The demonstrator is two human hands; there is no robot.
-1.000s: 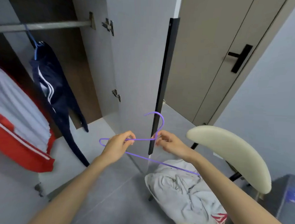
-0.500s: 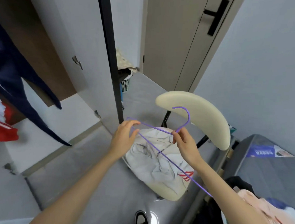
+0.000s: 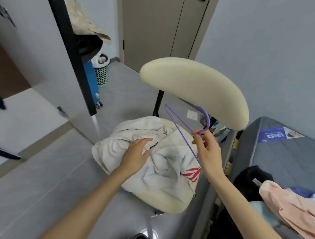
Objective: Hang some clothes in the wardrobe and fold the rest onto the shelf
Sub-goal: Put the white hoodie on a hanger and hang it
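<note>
The chair [image 3: 196, 85] now fills the view, where a second ago the open wardrobe did. A white jacket [image 3: 162, 155] lies crumpled on its seat. The left hand [image 3: 136, 154] has let go of the hanger [image 3: 181, 131] and rests on the jacket, fingers nearly straight, probably about to lift it. The right hand [image 3: 207, 152] alone pinches the hanger below its hook.

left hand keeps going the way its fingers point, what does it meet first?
The left hand already rests on the crumpled white garment on the chair; going on it would likely push into more of that fabric, though depth is unclear.
</note>
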